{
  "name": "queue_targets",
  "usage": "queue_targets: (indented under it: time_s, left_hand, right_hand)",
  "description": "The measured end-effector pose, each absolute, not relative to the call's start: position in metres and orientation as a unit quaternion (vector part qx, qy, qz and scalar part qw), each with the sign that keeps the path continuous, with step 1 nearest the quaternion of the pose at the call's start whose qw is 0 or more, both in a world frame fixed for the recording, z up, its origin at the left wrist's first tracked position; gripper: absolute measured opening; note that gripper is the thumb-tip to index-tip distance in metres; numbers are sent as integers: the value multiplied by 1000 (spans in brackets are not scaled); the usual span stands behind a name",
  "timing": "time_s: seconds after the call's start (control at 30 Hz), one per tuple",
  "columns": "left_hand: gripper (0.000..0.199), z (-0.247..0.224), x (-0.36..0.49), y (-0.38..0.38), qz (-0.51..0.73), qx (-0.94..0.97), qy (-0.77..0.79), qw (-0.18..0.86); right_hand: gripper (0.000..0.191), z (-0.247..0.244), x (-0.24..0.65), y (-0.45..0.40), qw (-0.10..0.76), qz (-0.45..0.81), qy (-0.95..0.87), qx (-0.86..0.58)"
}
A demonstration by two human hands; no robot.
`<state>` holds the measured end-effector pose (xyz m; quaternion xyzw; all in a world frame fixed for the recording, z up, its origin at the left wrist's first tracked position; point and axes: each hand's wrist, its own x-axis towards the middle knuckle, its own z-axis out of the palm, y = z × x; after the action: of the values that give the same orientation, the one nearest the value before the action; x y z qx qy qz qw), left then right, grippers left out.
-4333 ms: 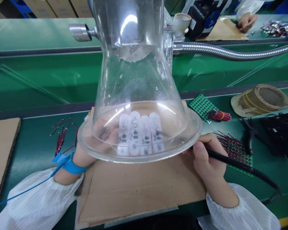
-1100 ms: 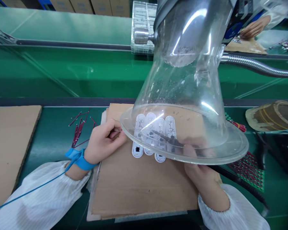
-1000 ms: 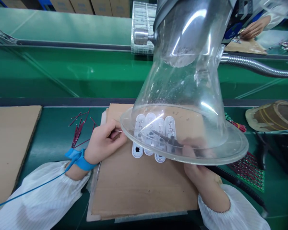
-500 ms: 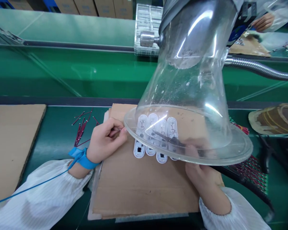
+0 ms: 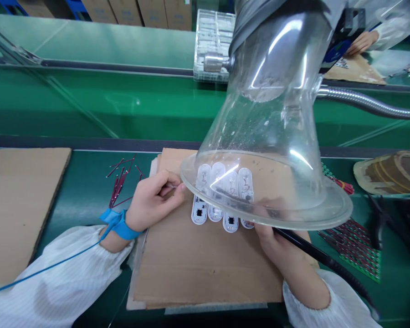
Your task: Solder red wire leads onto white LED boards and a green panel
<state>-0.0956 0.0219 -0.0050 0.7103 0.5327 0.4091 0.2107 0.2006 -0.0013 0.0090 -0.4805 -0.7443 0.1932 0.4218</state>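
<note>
Several white oval circuit boards (image 5: 231,222) lie side by side on a brown cardboard sheet (image 5: 208,269), partly seen through a clear funnel-shaped hood (image 5: 266,132). Left of the boards, my left hand (image 5: 157,198) pinches a thin wire (image 5: 172,186) at the hood's rim; a blue strap circles the wrist. My right hand (image 5: 273,237) is closed round a black-handled soldering iron (image 5: 307,248), partly behind the hood's rim. The iron's tip points left over the boards, blurred through the plastic. Dark red wires (image 5: 118,187) lie left of the cardboard.
Another cardboard sheet (image 5: 20,205) lies at the left. At the right are a tape roll (image 5: 392,172), black pliers (image 5: 377,223) and a green board with red wires (image 5: 355,250). A metal hose (image 5: 365,100) joins the hood. Another person's hand (image 5: 362,43) shows at top right.
My right hand and the iron have shifted slightly left. The hood's rim appears a little higher, and the view has moved slightly. My left hand keeps its pinch.
</note>
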Motion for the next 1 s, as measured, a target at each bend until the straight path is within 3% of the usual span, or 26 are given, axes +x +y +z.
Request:
queue_targets:
  time_s: [0.13,0.33,0.6,0.77,1.0]
  left_hand:
    - [16,-5,-105,13,434,705,524,198]
    - [16,-19,-116,10,453,679,534,220]
    - [13,-9,-111,12,432,693,532,225]
    - [13,-9,-110,12,423,705,527,215]
    - [15,-10,-110,13,409,734,505,197]
  right_hand:
    - [15,14,203,-2,405,225,-735,-495]
    - [24,9,196,-16,499,226,-625,-556]
    - [26,1,178,-17,486,278,-645,-521]
    - [26,4,184,-14,400,207,-717,-532]
    - [17,19,185,-13,347,138,-769,-519]
